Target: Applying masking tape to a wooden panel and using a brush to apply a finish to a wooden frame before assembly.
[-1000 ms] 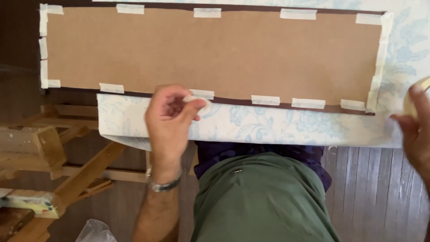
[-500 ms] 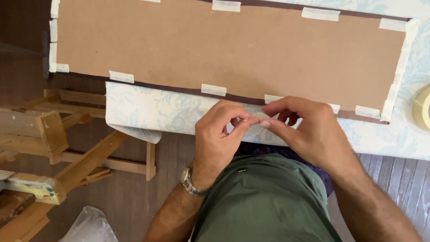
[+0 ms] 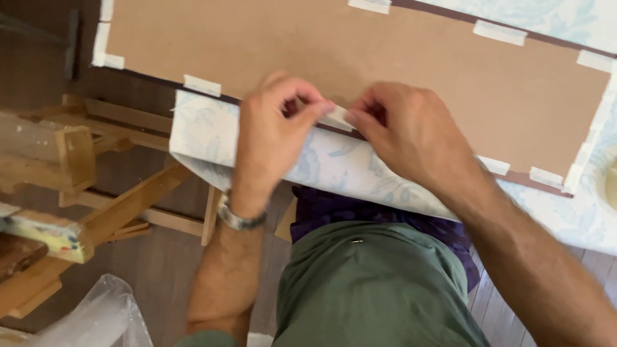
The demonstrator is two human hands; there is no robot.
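Both hands press a strip of pale masking tape onto the near edge of a brown hardboard panel.

The left hand (image 3: pixel 273 138) and the right hand (image 3: pixel 411 135) meet fingertip to fingertip, each pinched shut on one end of the short strip of cream masking tape (image 3: pixel 337 119), which lies across the dark lower edge of the flat brown hardboard backing panel (image 3: pixel 360 58). The step in hand looks like taping that edge down; the move to come calls for firm, even rubbing along the strip so the thin paper tape lies flat without creasing. Under the panel hangs a soft white cloth with a pale blue leaf print (image 3: pixel 321 167), draped over the edge. More matte tape tabs (image 3: pixel 202 85) dot the rim. A metal wristwatch (image 3: pixel 239 220) sits on the left wrist; a wooden easel frame (image 3: pixel 83 186) stands at left, and crinkled clear plastic (image 3: pixel 96 318) lies below.
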